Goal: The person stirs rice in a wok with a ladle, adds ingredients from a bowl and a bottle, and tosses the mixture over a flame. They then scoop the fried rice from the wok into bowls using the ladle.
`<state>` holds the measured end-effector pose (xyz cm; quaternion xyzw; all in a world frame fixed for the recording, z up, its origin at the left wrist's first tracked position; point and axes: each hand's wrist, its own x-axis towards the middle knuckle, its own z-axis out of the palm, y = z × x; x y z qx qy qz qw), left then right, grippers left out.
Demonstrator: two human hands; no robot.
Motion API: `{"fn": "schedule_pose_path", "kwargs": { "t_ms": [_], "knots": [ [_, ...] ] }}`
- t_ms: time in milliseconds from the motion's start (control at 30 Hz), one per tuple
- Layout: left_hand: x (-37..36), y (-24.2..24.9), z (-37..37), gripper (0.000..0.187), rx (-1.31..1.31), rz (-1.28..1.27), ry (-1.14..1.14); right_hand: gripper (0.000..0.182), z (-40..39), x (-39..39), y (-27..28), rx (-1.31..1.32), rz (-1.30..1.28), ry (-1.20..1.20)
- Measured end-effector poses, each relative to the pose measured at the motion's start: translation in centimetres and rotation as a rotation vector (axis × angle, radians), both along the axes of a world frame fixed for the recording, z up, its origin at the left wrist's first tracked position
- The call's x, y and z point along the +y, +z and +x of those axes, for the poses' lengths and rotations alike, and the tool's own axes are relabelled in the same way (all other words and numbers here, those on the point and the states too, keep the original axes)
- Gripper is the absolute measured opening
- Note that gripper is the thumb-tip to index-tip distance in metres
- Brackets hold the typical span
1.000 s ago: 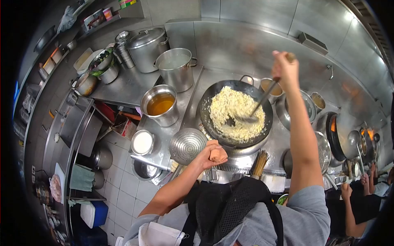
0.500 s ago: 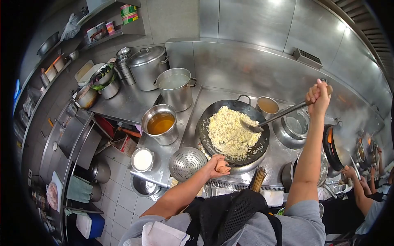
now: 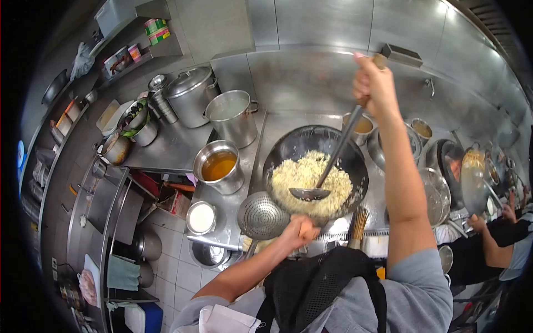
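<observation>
A black wok [image 3: 318,135] holds a heap of pale yellow fried rice [image 3: 337,187]. My left hand [image 3: 302,230] is closed at the wok's near edge on an orange-brown cloth; the wok handle under it is hidden. Raised above the far right of the wok, my right hand [image 3: 375,86] grips the wooden end of a long ladle [image 3: 338,152]. The ladle's bowl is over the rice near the wok's middle. Just left of the wok lies a perforated strainer [image 3: 263,214], and a bamboo brush [image 3: 358,225] stands at its near right.
Left of the wok are a pot of amber liquid [image 3: 219,166], a tall steel pot [image 3: 230,130] and a white-filled container [image 3: 200,218]. Metal bowls [image 3: 435,195] stand to the right. At the far right, a co-worker's hands [image 3: 476,223] are beside another wok.
My right hand has moved left and up, and the ladle is now steeper, its bowl nearer me. The wok is tilted and the rice has shifted toward its near side.
</observation>
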<state>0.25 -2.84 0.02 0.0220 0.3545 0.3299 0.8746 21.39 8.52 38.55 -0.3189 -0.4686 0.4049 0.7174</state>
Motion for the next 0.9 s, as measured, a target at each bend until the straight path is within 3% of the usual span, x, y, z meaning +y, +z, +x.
{"fn": "schedule_pose_path", "kwargs": {
  "t_ms": [33, 100, 167, 200, 300, 367, 433, 533, 600, 667, 700, 767, 833, 900],
  "knots": [
    [1.7, -1.8, 0.6, 0.004, -0.097, 0.004, -0.072, 0.036, -1.9, 0.1, -1.7, -0.071, -0.083, -0.086],
    [2.3, -2.9, 0.5, 0.003, -0.036, 0.005, -0.071, 0.033, -3.7, 3.5, -9.3, -0.100, 0.025, -0.097],
    [-1.4, -5.7, -0.8, 0.007, -0.307, 0.263, 0.097, 0.031, -2.3, 4.4, -10.3, -0.115, 0.082, -0.142],
    [-4.4, -4.7, -2.1, 0.009, -0.072, 0.223, 0.037, 0.031, -1.5, 3.7, -8.5, -0.100, 0.063, -0.097],
    [-6.8, -4.7, -3.4, 0.011, 0.037, 0.129, -0.054, 0.032, -1.6, 0.1, -2.5, -0.078, 0.056, -0.017],
    [-3.0, -5.7, -2.2, 0.011, -0.015, 0.238, 0.077, 0.031, -2.8, -1.6, -0.3, -0.142, -0.003, -0.053],
    [0.5, -4.0, -1.7, 0.012, -0.009, 0.280, 0.057, 0.032, -3.5, -1.9, 1.0, -0.202, -0.047, -0.026],
    [-0.4, -2.6, -3.4, 0.015, -0.133, 0.232, -0.084, 0.035, -3.8, -3.6, 4.5, -0.250, 0.008, 0.028],
    [0.1, -0.7, -2.6, 0.011, -0.094, 0.209, -0.048, 0.036, -4.2, -4.9, 5.4, -0.259, 0.057, 0.059],
    [1.6, -0.3, -1.0, 0.013, 0.000, 0.078, 0.005, 0.035, -6.5, -4.6, 1.3, -0.318, -0.049, -0.039],
    [3.8, -3.0, 0.0, 0.016, 0.072, 0.126, -0.069, 0.035, -7.0, -4.1, -1.8, -0.387, -0.145, -0.135],
    [2.5, -5.2, -0.3, 0.016, -0.087, 0.405, 0.072, 0.034, -5.2, -0.2, -10.6, -0.203, 0.028, -0.009],
    [-2.0, -7.0, -1.7, 0.017, -0.019, 0.227, 0.109, 0.034, -2.5, -0.5, -10.8, -0.134, 0.064, 0.027],
    [-4.6, -11.0, -4.2, 0.019, -0.062, 0.286, -0.143, 0.035, -0.8, -2.0, -8.1, -0.096, 0.086, 0.086]
  ]
}}
